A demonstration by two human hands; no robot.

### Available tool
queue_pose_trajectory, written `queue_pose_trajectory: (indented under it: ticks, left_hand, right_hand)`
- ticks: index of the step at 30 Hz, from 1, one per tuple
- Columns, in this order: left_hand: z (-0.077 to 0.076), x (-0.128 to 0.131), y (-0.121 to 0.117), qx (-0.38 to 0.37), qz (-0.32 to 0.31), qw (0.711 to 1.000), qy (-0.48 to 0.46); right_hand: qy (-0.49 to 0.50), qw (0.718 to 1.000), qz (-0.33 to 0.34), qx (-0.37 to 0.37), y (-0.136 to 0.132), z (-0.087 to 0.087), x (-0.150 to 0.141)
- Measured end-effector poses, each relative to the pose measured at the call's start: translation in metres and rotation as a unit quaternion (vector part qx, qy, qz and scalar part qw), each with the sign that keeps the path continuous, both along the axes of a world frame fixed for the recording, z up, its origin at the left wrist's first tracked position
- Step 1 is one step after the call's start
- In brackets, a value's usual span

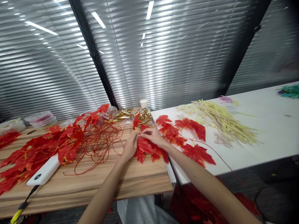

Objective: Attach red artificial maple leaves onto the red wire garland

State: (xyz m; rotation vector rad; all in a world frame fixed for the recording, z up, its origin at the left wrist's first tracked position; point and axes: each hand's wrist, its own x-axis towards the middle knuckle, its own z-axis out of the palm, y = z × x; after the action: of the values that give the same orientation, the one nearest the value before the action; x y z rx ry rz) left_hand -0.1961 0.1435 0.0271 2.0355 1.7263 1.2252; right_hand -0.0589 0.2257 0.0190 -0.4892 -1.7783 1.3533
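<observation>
The left hand (131,145) and right hand (153,136) meet, each grip clamped on red leaves (144,145). These leaves spread mainly just near and right of it.

Bare hands (130,146), grey clothing (140,211)

Leaf pile (50,142) left of cord tangle (99,140)
</observation>
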Motion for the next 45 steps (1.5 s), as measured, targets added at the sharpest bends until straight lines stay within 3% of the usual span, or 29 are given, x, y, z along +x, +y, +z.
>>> queue_pose_trajectory:
  ticks: [20, 32, 45]
  left_hand:
    - [0.0019, -0.0038, 0.0011, -0.025, -0.029, 0.999, 0.009]
    - [-0.001, -0.0008, 0.0012, -0.032, -0.034, 0.99, -0.13]
    - [-0.0005, -0.0007, 0.0027, -0.026, -0.045, 0.983, -0.175]
  right_hand:
    - [-0.022, 0.999, 0.001, 0.025, -0.0002, 0.0016, 0.0012]
    - [-0.027, 0.999, -0.009, 0.034, -0.0001, -0.0004, -0.0004]
    - [-0.043, 0.998, -0.018, 0.041, -0.0005, -0.0005, -0.0003]
